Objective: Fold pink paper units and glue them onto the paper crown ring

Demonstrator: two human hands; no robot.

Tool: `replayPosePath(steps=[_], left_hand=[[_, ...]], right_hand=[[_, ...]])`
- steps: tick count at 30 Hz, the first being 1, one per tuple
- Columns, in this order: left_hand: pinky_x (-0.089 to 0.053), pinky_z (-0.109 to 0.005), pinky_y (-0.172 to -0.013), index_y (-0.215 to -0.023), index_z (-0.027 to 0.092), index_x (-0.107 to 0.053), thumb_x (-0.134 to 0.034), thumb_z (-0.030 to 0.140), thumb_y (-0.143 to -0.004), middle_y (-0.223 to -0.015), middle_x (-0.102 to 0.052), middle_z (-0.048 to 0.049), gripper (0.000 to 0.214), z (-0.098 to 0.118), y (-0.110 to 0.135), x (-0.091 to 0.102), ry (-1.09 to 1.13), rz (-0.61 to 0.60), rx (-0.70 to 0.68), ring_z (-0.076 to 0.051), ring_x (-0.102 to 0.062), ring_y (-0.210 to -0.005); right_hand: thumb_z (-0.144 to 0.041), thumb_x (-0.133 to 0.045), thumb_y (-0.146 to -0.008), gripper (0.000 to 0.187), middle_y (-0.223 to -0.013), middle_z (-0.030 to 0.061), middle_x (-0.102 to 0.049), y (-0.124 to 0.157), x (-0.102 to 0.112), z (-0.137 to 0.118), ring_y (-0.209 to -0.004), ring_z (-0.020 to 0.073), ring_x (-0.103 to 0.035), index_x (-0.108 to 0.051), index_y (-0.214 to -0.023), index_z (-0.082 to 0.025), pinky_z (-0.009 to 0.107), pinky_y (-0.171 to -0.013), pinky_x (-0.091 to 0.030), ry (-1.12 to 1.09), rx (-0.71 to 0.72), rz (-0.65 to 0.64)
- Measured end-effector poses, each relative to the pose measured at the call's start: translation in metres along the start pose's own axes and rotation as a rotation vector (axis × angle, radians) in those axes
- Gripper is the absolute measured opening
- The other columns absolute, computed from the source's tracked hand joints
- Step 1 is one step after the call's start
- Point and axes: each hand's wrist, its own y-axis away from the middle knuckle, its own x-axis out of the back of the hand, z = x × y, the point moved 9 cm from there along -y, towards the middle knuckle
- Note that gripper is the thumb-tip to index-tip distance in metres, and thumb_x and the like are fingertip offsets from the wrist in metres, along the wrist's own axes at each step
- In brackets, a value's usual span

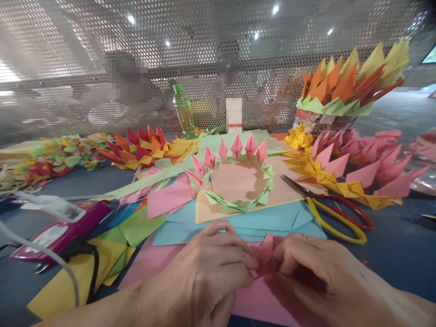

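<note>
Between my fingertips is a small pink folded paper piece (266,252), partly hidden by both hands. My left hand (213,263) pinches its left side, and my right hand (306,268), with a ring on one finger, grips its right side. Under the hands lies a large pink paper sheet (252,302). Just beyond them are light blue paper sheets (238,227). Further back, a green folded paper ring (235,206) rests on peach-coloured paper (235,177), with several pink pointed petals (236,146) standing along its far and left edge.
Scissors (327,206) with red and yellow handles lie on the right, near pink and yellow folded strips (347,181). A tall orange-and-yellow paper flower (344,86) stands behind. On the left are a purple power bank (64,231) with cables and yellow paper (81,268). A green bottle (184,111) stands at the back.
</note>
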Motion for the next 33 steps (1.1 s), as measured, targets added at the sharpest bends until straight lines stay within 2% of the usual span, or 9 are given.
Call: replayPosePath(steps=[7, 9, 12, 14, 18, 23, 26, 30, 33], left_hand=[[-0.045, -0.036, -0.103, -0.104, 0.009, -0.071, -0.041, -0.005, -0.077, -0.1, -0.078, -0.0105, 0.043, 0.003, 0.004, 0.007, 0.008, 0.064, -0.028, -0.021, -0.072, -0.095], [-0.044, -0.038, -0.106, -0.113, 0.012, -0.07, -0.046, -0.002, -0.077, -0.101, -0.078, -0.0087, 0.045, 0.001, 0.004, 0.007, 0.019, 0.023, -0.014, -0.022, -0.072, -0.097], [-0.036, -0.04, -0.112, -0.127, 0.022, -0.066, -0.056, 0.01, -0.087, -0.109, -0.078, -0.0058, 0.043, -0.003, 0.005, 0.002, 0.045, -0.079, -0.039, -0.025, -0.069, -0.107], [-0.033, -0.04, -0.115, -0.131, 0.026, -0.064, -0.06, 0.018, -0.093, -0.109, -0.078, -0.0053, 0.039, -0.006, 0.006, -0.001, 0.032, -0.105, -0.051, -0.025, -0.068, -0.11], [-0.033, -0.037, -0.114, -0.127, 0.023, -0.068, -0.063, 0.023, -0.095, -0.097, -0.079, -0.0046, 0.033, -0.008, 0.008, -0.004, 0.009, -0.076, -0.073, -0.024, -0.07, -0.105], [-0.031, -0.035, -0.116, -0.131, 0.022, -0.066, -0.065, 0.022, -0.094, -0.111, -0.078, -0.0052, 0.036, -0.004, 0.008, -0.003, -0.007, -0.072, -0.074, -0.023, -0.069, -0.108], [-0.037, -0.033, -0.112, -0.124, 0.02, -0.069, -0.069, 0.021, -0.093, -0.12, -0.076, -0.0056, 0.032, -0.001, 0.004, 0.0, -0.045, -0.115, -0.04, -0.023, -0.07, -0.104], [-0.044, -0.032, -0.105, -0.114, 0.016, -0.074, -0.072, 0.019, -0.092, -0.117, -0.077, -0.0072, 0.023, 0.006, -0.001, 0.008, -0.111, -0.101, -0.037, -0.022, -0.072, -0.098], [-0.045, -0.032, -0.105, -0.115, 0.017, -0.073, -0.073, 0.021, -0.092, -0.116, -0.077, -0.0072, 0.023, 0.006, -0.001, 0.007, -0.118, -0.1, -0.031, -0.022, -0.072, -0.099]], right_hand=[[-0.017, -0.056, -0.097, 0.022, -0.072, -0.0055, -0.061, 0.001, -0.001, 0.002, -0.062, 0.0112, -0.059, -0.044, -0.079, -0.024, 0.024, -0.056, -0.043, 0.095, -0.048, -0.016], [-0.016, -0.056, -0.095, 0.023, -0.071, -0.0057, -0.061, 0.002, -0.001, 0.003, -0.062, 0.0117, -0.06, -0.043, -0.079, -0.024, 0.024, -0.055, -0.042, 0.125, -0.052, -0.003], [-0.013, -0.056, -0.093, 0.022, -0.071, -0.0056, -0.061, 0.002, -0.001, 0.001, -0.063, 0.0125, -0.061, -0.043, -0.081, -0.025, 0.024, -0.054, -0.041, 0.155, -0.037, 0.013], [-0.011, -0.054, -0.093, 0.021, -0.072, -0.0055, -0.062, 0.002, -0.001, 0.001, -0.063, 0.0124, -0.06, -0.043, -0.082, -0.025, 0.024, -0.054, -0.041, 0.169, -0.027, 0.011], [-0.009, -0.051, -0.094, 0.021, -0.072, -0.0063, -0.06, 0.002, -0.001, 0.0, -0.062, 0.0114, -0.059, -0.042, -0.083, -0.025, 0.023, -0.055, -0.039, 0.185, -0.013, 0.021], [-0.01, -0.051, -0.094, 0.021, -0.073, -0.0067, -0.058, 0.005, -0.002, -0.001, -0.06, 0.0109, -0.056, -0.04, -0.083, -0.025, 0.023, -0.056, -0.038, 0.209, -0.01, 0.009], [-0.011, -0.049, -0.095, 0.02, -0.072, -0.0063, -0.058, 0.006, -0.002, 0.0, -0.062, 0.0117, -0.056, -0.04, -0.083, -0.025, 0.024, -0.056, -0.038, 0.214, -0.023, -0.001], [-0.015, -0.05, -0.098, 0.02, -0.073, -0.0065, -0.058, 0.004, -0.002, 0.002, -0.063, 0.0119, -0.056, -0.041, -0.084, -0.025, 0.024, -0.057, -0.039, 0.202, -0.053, -0.006], [-0.014, -0.05, -0.098, 0.019, -0.073, -0.0065, -0.059, 0.003, -0.001, 0.001, -0.062, 0.0116, -0.056, -0.042, -0.084, -0.025, 0.024, -0.056, -0.039, 0.201, -0.056, 0.004]])
